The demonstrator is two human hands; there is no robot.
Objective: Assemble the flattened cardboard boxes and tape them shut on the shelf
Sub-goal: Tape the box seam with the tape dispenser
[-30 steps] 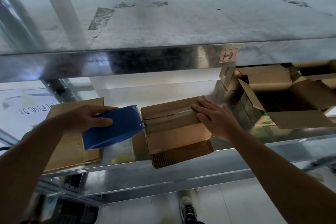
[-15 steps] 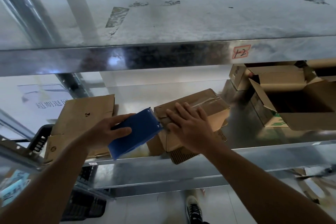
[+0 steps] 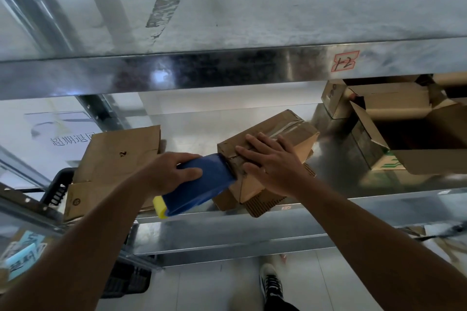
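Cardboard this thin makes the box (image 3: 297, 137) light and hollow, we judge: stiff along its edges, soft across the flaps, and quick to skate on the slick metal shelf (image 3: 379, 201). It sits askew near the middle of the shelf's front edge, on a scrap of corrugated board (image 3: 262, 206) that juts over that edge. Our right hand (image 3: 273, 166) lies flat on its top, fingers straight and spread, pinning the near end beside the taped seam. Our left hand (image 3: 174, 171) is wrapped round the blue tape gun (image 3: 204, 187), whose nose meets the box's near left corner. The best hold, in our view, is a palm over the flaps close to the seam, or fingers at the corners, where the board will not cave.

At the shelf's left end lie stacked flat boxes (image 3: 118, 156), one stamped with what looks like a circled 10. An open box (image 3: 417, 144) stands toward the right end, and the green print on a carton (image 3: 390, 163) beside it is too small to read. A red-framed label (image 3: 345, 61) on the rim of the upper shelf (image 3: 227, 68) reads 12. A sign (image 3: 73, 139) behind the left end shows 超期退, the rest hidden.
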